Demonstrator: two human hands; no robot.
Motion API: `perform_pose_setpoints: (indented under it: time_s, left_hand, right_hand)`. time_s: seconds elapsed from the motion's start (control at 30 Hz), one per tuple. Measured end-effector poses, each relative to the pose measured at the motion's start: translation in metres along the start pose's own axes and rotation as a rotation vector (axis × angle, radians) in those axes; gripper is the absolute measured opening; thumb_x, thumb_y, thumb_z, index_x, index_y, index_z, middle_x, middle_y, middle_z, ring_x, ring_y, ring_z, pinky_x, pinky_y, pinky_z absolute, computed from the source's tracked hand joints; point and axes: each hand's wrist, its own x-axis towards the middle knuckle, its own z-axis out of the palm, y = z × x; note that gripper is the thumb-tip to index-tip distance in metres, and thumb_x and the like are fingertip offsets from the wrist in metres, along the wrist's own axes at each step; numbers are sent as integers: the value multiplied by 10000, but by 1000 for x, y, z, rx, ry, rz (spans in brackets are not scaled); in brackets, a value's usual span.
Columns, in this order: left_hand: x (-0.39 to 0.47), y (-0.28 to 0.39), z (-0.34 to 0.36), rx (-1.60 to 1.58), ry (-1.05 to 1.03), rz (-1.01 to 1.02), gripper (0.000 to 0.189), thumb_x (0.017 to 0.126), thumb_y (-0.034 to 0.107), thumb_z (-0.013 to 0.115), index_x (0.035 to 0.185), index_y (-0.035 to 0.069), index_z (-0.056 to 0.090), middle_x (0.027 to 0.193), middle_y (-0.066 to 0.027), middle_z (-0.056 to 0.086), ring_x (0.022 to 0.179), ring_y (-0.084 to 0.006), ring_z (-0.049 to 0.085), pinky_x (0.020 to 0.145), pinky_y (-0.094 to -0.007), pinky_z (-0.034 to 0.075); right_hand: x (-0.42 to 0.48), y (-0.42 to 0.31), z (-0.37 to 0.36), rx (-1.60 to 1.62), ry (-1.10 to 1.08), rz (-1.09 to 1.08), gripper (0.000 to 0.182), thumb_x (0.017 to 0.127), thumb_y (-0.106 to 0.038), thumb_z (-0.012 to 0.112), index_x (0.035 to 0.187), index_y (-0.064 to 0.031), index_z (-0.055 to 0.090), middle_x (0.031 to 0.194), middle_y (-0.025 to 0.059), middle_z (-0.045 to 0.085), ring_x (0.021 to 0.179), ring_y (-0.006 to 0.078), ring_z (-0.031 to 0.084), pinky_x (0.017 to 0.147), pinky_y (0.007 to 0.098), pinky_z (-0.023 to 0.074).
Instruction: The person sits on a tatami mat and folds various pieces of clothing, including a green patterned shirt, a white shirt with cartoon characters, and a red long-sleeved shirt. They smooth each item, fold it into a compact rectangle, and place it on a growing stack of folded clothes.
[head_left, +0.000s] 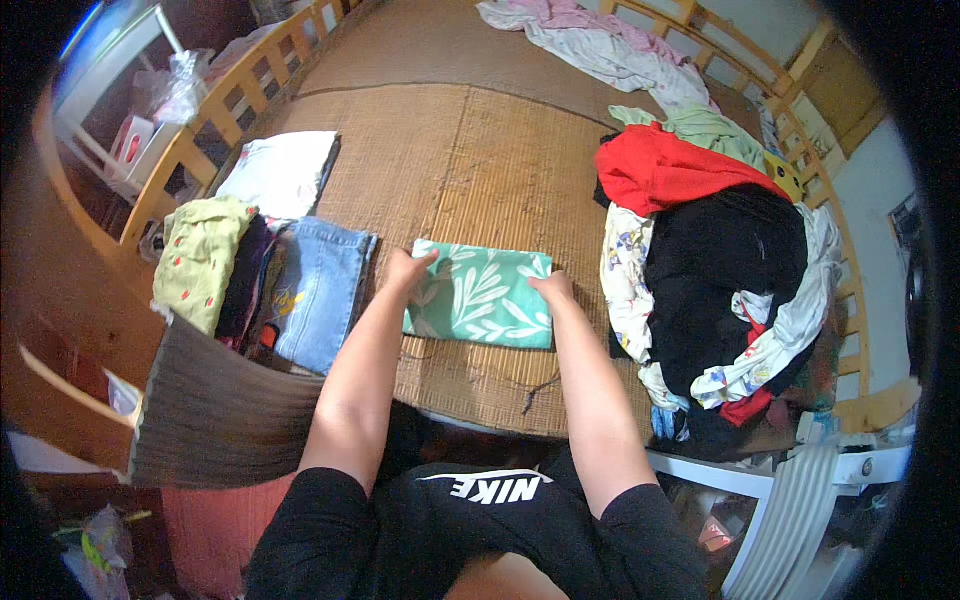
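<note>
A green cloth with white leaf print (480, 296), folded into a flat rectangle, lies on or just above the woven mat (517, 157) in front of me. My left hand (409, 268) grips its left edge, thumb on top. At the opposite edge, my right hand (553, 287) holds it the same way. The fingers under the cloth are hidden. Left of my left hand lie folded blue jeans (319, 289), nearest to it, and a folded yellow-green garment with red spots (199, 259). A folded white garment (281, 172) sits behind them.
On the right is a loose heap with a red garment (667, 169), black clothing (720, 262) and a white printed garment (626, 277). Wooden rails (225, 109) border the bed on the left and right. Rumpled pink and white bedding (607, 45) lies at the far end.
</note>
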Motion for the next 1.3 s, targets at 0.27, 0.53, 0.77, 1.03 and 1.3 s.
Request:
perform_pose_setpoints:
  time_s: [0.27,0.53,0.77,1.03,1.3]
  left_hand:
    - [20,42,-17,-121,-98,325,537,636,57,732,1117,14,498,926,-108,595,812,-178,567,705,-299,473]
    - [-71,99,-59,510,128,975,220,630,-43,590,832,43,572,818,-144,581,796,-309,569,686,-368,455]
    - [-122,5,-9,1298,-297,821,155,767,87,481,890,97,576,901,-97,592,842,-280,584,726,-409,451]
    - [-124,21,35,1056,-284,545,278,820,275,484,1014,88,553,1099,-148,547,1028,-306,520,843,-460,417]
    - [-96,-37,57,1061,134,638,576,860,466,335,1362,219,200,1434,-17,137,1320,-239,115,964,-638,117]
  right_hand:
    - [-13,-51,-37,613,-287,64,315,648,-126,698,926,-11,605,891,125,627,823,230,606,744,331,468]
    - [-80,-90,-132,508,-66,-830,270,631,135,523,828,-48,548,855,25,540,822,140,525,760,233,398]
    - [-129,13,-80,-304,-153,-822,238,672,80,485,756,-110,601,886,67,542,948,266,488,826,333,395]
    - [-149,-43,-53,-479,66,-777,323,767,-59,488,1077,-120,553,1167,96,492,1185,271,372,994,483,225]
    - [-124,-25,14,-586,109,-571,560,879,-454,300,1365,-196,195,1440,19,107,1325,216,92,1029,544,57]
